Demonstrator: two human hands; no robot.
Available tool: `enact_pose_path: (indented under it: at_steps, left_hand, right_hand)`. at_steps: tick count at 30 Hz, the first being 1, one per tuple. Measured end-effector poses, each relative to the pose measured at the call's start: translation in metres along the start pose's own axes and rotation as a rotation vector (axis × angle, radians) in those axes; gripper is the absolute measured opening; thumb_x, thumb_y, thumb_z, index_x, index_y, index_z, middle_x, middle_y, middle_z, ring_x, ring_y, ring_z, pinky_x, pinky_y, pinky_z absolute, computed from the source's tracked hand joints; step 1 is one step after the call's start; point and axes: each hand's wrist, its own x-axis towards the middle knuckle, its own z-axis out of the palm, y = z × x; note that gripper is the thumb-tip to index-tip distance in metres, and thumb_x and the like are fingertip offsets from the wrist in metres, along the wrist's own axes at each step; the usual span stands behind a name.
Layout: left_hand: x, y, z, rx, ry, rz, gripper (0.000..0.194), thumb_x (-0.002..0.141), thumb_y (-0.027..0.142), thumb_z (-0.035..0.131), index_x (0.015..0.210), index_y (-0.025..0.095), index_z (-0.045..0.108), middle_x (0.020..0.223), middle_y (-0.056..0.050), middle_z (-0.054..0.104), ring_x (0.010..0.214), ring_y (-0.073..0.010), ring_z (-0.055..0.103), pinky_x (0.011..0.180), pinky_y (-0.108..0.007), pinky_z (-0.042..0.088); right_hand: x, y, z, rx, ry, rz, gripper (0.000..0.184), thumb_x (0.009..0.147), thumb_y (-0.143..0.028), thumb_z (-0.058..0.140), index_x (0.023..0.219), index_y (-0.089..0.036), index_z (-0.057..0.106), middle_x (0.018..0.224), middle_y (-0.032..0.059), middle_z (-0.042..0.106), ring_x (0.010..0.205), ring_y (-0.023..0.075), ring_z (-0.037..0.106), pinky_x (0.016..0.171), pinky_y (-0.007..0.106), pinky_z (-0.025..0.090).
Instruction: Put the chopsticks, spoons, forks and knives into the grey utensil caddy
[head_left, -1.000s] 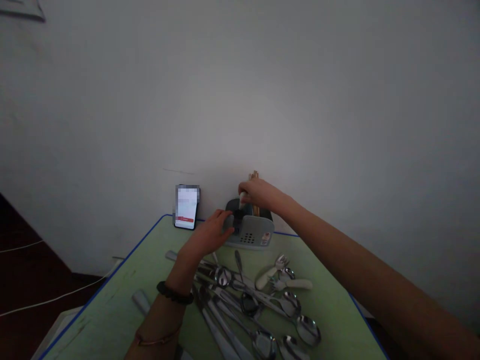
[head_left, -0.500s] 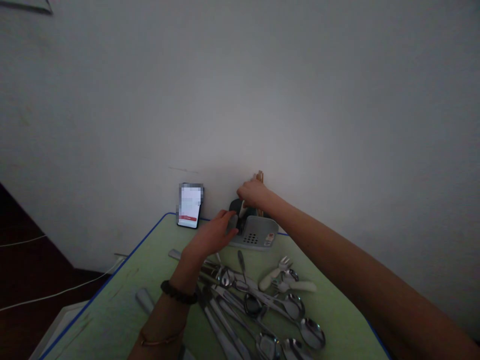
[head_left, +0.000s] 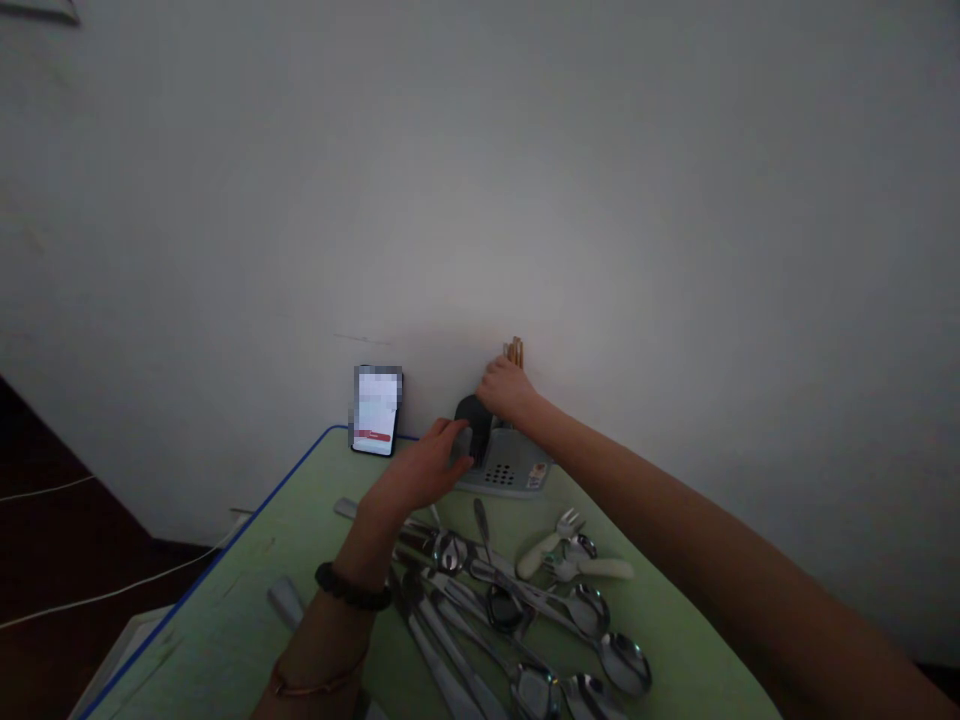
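A grey-green cutlery holder (head_left: pixel 510 468) with holes in its front stands at the far edge of the green table (head_left: pixel 225 610), against the wall. My left hand (head_left: pixel 420 475) is closed around the holder's left side. My right hand (head_left: pixel 506 388) reaches over the holder's top with its fingers curled downward into it; what they hold is hidden. Wooden chopsticks (head_left: pixel 514 350) stick up from the holder just behind my right hand. A pile of metal spoons (head_left: pixel 525 620) lies on the table below both hands.
A lit phone (head_left: pixel 376 410) leans against the white wall left of the holder. Two small white-handled forks (head_left: pixel 570 555) lie right of the spoons. White cables (head_left: pixel 90 595) run over the dark floor at the left, beyond the table's blue edge.
My right hand has lowered a white-handled utensil into the holder; the utensil is no longer visible. My left hand has stayed on the holder's left side. The view shifted slightly.
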Motion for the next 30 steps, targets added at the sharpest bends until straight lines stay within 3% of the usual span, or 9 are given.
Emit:
enact_pose_path:
  at_steps: [12,30]
  left_hand:
    - [0.0008,0.0,0.001,0.014,0.008,0.008,0.051,0.088,0.033,0.044,0.134,0.016,0.034,0.131,-0.013,0.044,0.092,-0.0197,0.063,0.087,-0.032,0.047]
    - [-0.0002,0.0024,-0.0015,0.006,-0.003,0.012,0.051,0.087,0.032,0.046,0.134,0.016,0.034,0.132,-0.014,0.044,0.092,-0.0201,0.063,0.088,-0.033,0.047]
  right_hand:
    - [-0.0045,0.0006,0.0033,-0.037,0.079,-0.049,0.025,0.087,-0.017,0.049,0.088,-0.012,0.073,0.091,0.0126,0.071,0.094,0.024,0.056,0.083,0.038,0.034]
    - [-0.0031,0.0017,0.0087,-0.035,0.067,-0.067,0.026,0.087,-0.016,0.047,0.092,-0.012,0.073,0.093,0.0138,0.071,0.094,0.0244,0.056,0.082,0.038,0.034]
